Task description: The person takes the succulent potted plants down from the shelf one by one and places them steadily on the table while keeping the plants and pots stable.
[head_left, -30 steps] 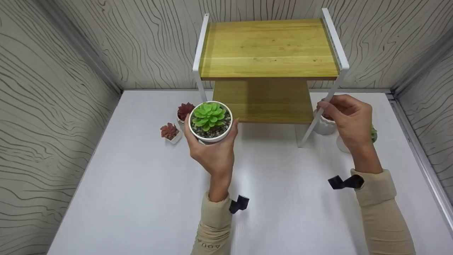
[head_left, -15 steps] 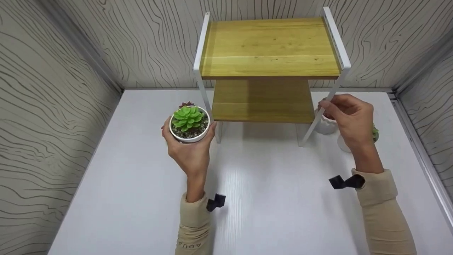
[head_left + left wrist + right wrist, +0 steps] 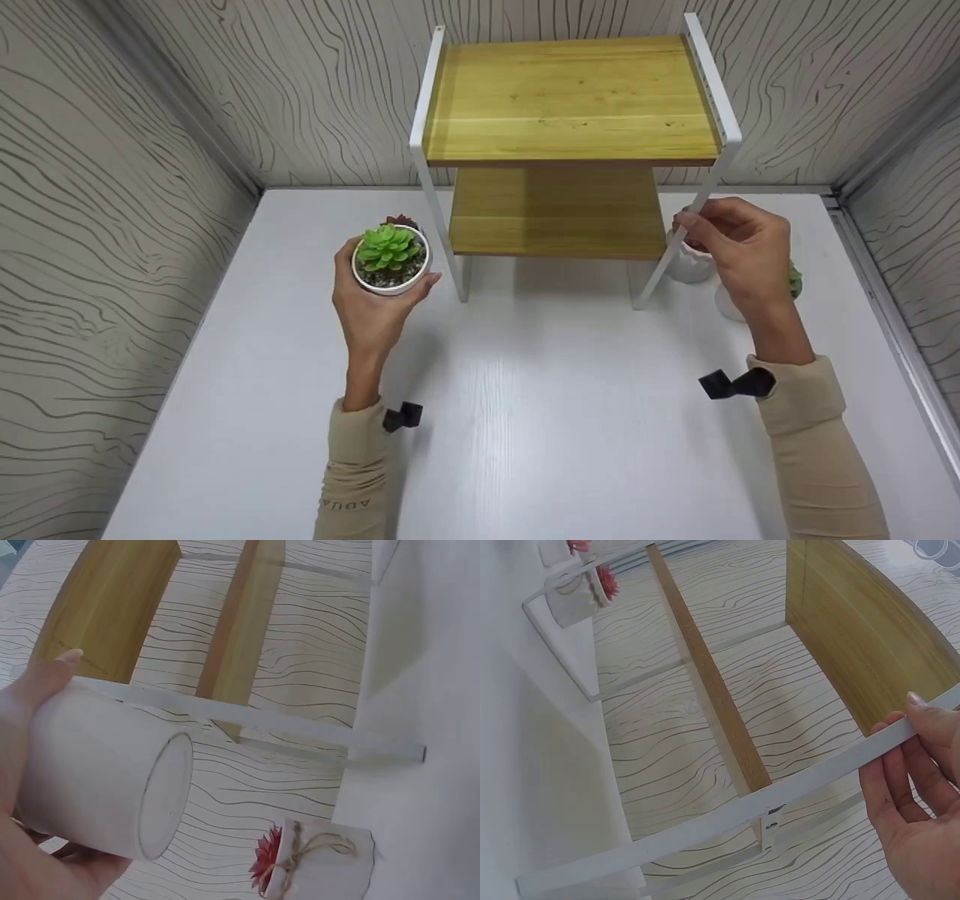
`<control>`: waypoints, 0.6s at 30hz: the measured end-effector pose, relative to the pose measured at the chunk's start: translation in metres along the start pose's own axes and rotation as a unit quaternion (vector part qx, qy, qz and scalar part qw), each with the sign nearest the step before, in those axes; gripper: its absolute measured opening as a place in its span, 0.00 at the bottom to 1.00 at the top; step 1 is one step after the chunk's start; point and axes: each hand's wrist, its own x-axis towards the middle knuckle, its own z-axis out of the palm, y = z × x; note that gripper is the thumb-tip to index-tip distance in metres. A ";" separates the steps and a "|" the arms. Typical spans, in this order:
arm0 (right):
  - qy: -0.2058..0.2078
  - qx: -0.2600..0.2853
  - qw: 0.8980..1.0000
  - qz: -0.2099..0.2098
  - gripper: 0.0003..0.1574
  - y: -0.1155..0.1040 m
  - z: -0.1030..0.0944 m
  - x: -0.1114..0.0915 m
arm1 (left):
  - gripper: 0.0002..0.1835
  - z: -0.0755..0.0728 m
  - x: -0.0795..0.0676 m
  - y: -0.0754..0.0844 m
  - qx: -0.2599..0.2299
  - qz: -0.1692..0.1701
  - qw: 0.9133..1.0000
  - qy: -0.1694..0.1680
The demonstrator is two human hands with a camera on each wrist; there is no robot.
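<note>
My left hand [image 3: 367,315] grips a white round pot [image 3: 90,765] from the side, holding it up above the table left of the shelf. A green succulent [image 3: 386,249] sits in dark gravel inside that pot. In the left wrist view the pot is tilted and shows its flat base. With thumb and fingers, my right hand [image 3: 754,259] pinches the white metal front leg [image 3: 817,774] of the two-tier wooden shelf [image 3: 570,97]. The wrist view on that side shows the thumb on one face of the bar and the fingers behind it.
Behind the held pot a red succulent [image 3: 403,220] peeks out; its white pot [image 3: 322,855] is tied with twine. Right of the shelf stand a white pot [image 3: 690,268] and another white pot [image 3: 729,304], partly behind the right hand. Patterned walls [image 3: 315,90] enclose the white table [image 3: 525,420].
My left hand has carried the potted succulent leftward, from in front of the shelf's left leg to beside it, and tipped it slightly. The right hand stays on the leg.
</note>
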 end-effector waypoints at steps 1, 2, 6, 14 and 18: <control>-0.001 0.001 1.000 -0.001 0.12 0.000 0.000 0.000 | 0.56 -0.002 0.001 -0.004 0.005 0.000 1.000 -0.007; -0.002 0.000 1.000 -0.001 0.13 0.000 0.000 0.000 | 0.56 -0.003 0.002 -0.007 0.010 -0.001 1.000 -0.014; 0.002 -0.007 1.000 0.004 0.13 -0.001 0.000 -0.001 | 0.57 -0.005 0.005 -0.022 0.025 -0.005 0.999 -0.041; -0.003 -0.014 1.000 0.011 0.13 -0.001 0.001 -0.002 | 0.58 -0.010 0.010 -0.055 0.031 -0.017 0.992 -0.119; 0.002 -0.006 1.000 0.013 0.13 0.000 0.001 -0.002 | 0.59 -0.012 0.015 -0.073 0.017 -0.018 0.986 -0.165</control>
